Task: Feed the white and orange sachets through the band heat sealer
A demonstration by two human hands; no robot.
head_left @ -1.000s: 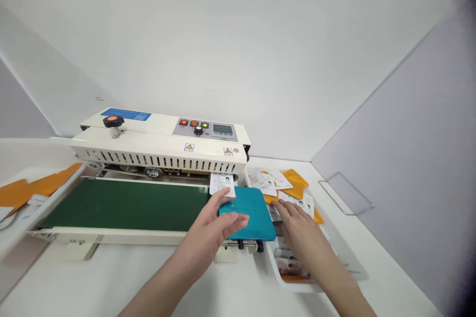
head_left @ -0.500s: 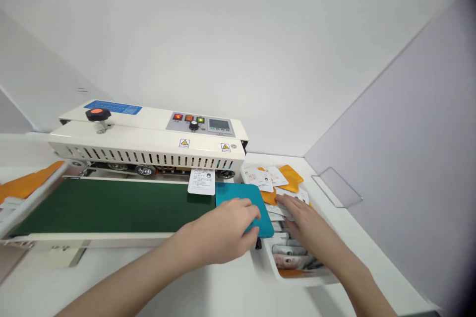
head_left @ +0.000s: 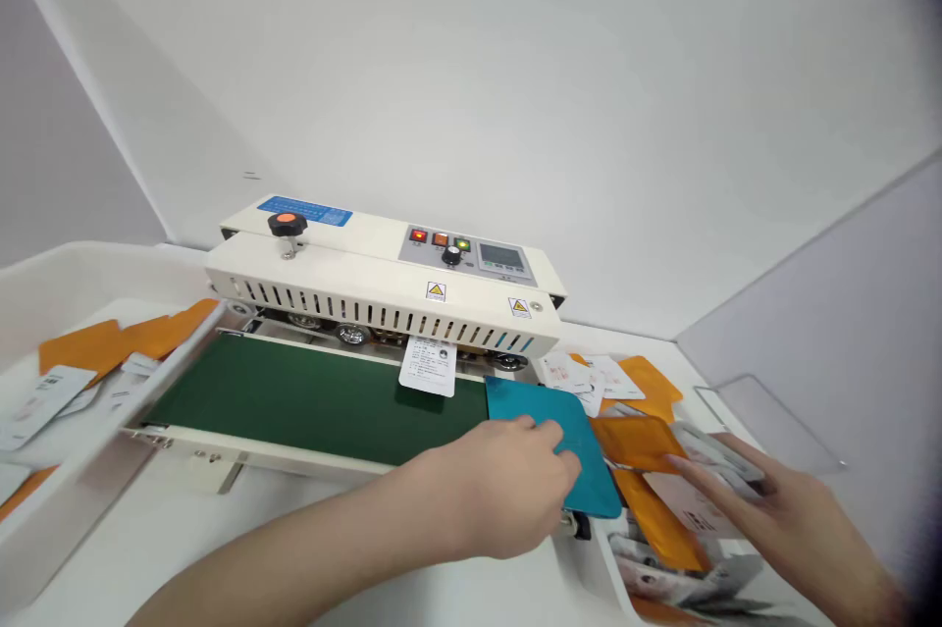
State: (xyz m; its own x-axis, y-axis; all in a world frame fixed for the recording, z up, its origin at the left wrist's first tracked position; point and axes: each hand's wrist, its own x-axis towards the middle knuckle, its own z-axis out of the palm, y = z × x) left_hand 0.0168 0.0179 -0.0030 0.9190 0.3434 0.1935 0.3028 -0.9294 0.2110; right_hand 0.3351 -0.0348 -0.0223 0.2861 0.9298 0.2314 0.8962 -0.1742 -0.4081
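A small packaging workstation, shown by the belt sealing machine (head_left: 390,279) and bins of flat pouches (head_left: 652,387).

Bare on the left hand (head_left: 511,485) and right hand (head_left: 791,509), bare along the forearms (head_left: 316,548) too. Slender in the fingers (head_left: 549,434).

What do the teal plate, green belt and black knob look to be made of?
Teal plate: probably coated metal, satin, going by its thin, rigid edge and soft sheen.
Green belt: likely rubber or PVC; smooth, nearly matte.
Black knob: apparently moulded plastic, with a lobed rim and dull shine.
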